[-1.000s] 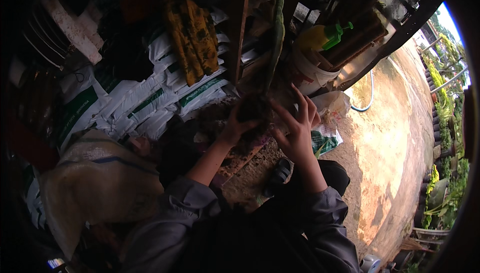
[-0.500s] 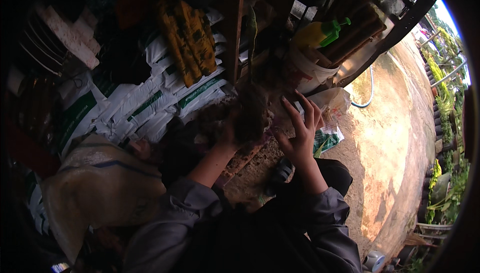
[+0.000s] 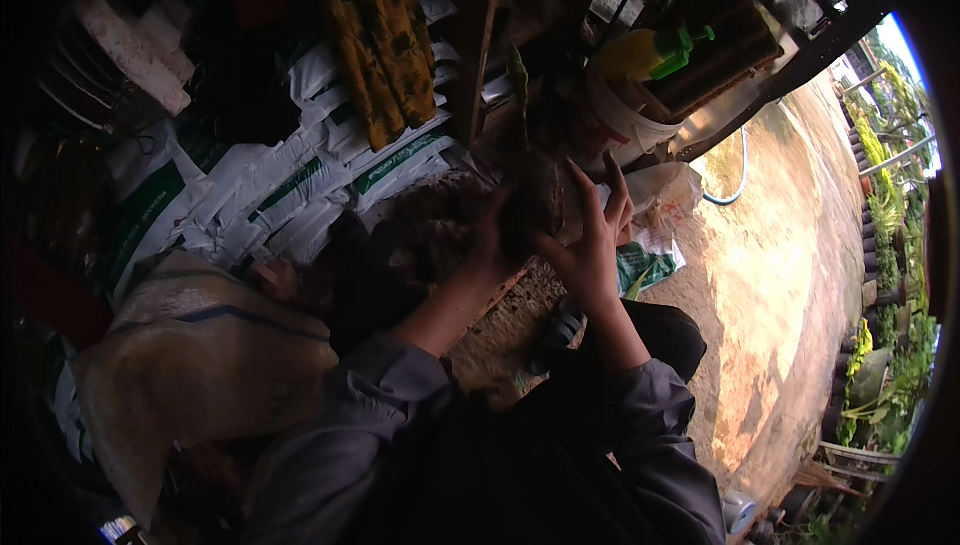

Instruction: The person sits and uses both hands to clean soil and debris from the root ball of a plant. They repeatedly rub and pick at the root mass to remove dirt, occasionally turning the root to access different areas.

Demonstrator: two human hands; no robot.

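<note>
A dark, rounded root ball (image 3: 533, 200) sits between my two hands, with a tall narrow green leaf (image 3: 518, 90) rising from it. My left hand (image 3: 487, 250) is closed round its left side, the fingers mostly lost in shadow. On the right side my right hand (image 3: 590, 240) cups it, thumb and index fingertip against it, the other fingers bent and a little apart. Below and to the left of the hands lies a dark heap of crumbly soil (image 3: 430, 220), partly hidden by my left forearm.
White and green packed bags (image 3: 290, 185) are stacked at the left, a yellow patterned cloth (image 3: 375, 55) over them. A pale sack (image 3: 200, 365) stands near left. Beyond my right hand is a white bucket (image 3: 640, 130) with a yellow-green spray bottle (image 3: 650, 53). Sunlit concrete (image 3: 770, 295) stretches right.
My right hand has closed in from the right onto the root ball, its fingers spread wider before. The root ball has shifted slightly right, and its leaf shows more clearly.
</note>
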